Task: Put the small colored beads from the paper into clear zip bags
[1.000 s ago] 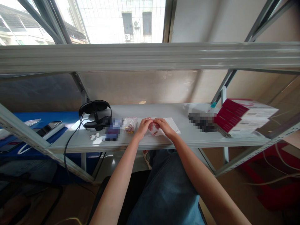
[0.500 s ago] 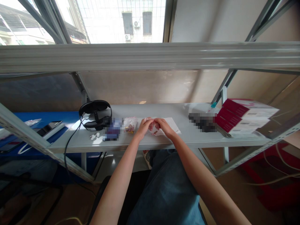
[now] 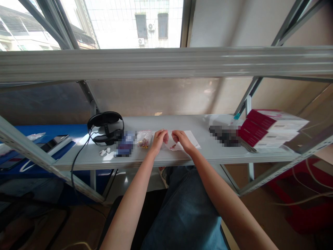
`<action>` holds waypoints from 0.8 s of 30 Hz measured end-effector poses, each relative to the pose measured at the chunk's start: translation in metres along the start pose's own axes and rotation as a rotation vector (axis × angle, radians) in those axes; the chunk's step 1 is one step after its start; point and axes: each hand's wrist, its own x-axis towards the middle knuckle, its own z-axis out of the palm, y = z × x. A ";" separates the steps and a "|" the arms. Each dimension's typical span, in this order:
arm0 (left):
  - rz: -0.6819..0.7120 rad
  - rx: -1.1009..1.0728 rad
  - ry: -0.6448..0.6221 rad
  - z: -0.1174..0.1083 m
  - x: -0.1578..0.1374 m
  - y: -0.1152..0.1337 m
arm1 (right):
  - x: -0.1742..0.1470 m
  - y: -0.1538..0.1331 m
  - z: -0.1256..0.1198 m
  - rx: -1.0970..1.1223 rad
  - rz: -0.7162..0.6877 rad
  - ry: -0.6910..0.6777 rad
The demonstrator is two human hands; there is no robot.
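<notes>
My left hand (image 3: 159, 140) is closed in a pinch above the left part of a white sheet of paper (image 3: 193, 139). Over the same sheet my right hand (image 3: 180, 138) has its fingers curled together, a small gap away from the left. What either pinch holds, if anything, is too small to make out. On the paper between the hands lie small reddish bits (image 3: 173, 147). Just left of my left hand is a clear plastic bag (image 3: 144, 139) with small coloured pieces inside.
Black headphones (image 3: 106, 127) with a cable and white earbuds (image 3: 105, 151) lie to the left, beside a blurred-out bluish item (image 3: 125, 144). At right are another blurred dark item (image 3: 225, 135) and stacked red-and-white boxes (image 3: 270, 129). A metal beam (image 3: 166, 63) crosses in front.
My hands were together at the fingertips and have drawn apart, left hand to the left and right hand slightly right. More of the paper and the reddish bits shows between them.
</notes>
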 end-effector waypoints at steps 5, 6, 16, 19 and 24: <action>0.018 0.012 0.020 -0.001 0.001 0.000 | 0.000 -0.003 0.000 -0.016 -0.003 0.034; 0.011 0.012 0.018 -0.001 0.001 0.001 | -0.001 -0.003 0.000 -0.016 -0.002 0.037; 0.037 0.042 0.035 0.000 -0.001 0.005 | 0.000 -0.001 0.000 -0.010 -0.028 0.057; 0.014 0.043 0.020 -0.001 0.000 0.004 | 0.001 0.002 -0.002 0.037 -0.040 0.112; -0.025 0.051 0.012 -0.002 -0.001 0.003 | 0.005 0.006 -0.004 0.144 -0.037 0.208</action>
